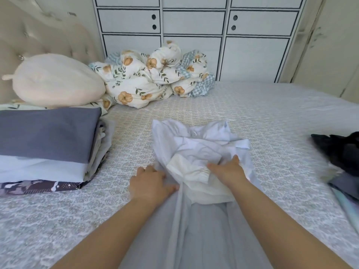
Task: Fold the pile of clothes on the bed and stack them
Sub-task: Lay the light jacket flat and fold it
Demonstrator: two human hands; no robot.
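A pale grey-white sheer garment (194, 144) lies bunched in the middle of the bed, its long skirt trailing toward me between my arms. A cream lining with an elastic edge (192, 171) shows inside it. My left hand (150, 181) rests flat on the garment's left edge, fingers spread and pressing the cloth to the bed. My right hand (227, 168) lies on the cream lining, its fingertips tucked into the folds. On the left stands a stack of folded clothes (48, 146), a slate-blue piece on top. Unfolded dark clothes (342, 152) lie at the right edge.
A crumpled floral duvet (153, 76) and a cream plush pillow (56, 80) sit at the head of the bed. The patterned bedspread (272, 117) shows bare between the piles. White cabinets (194, 24) stand behind the bed.
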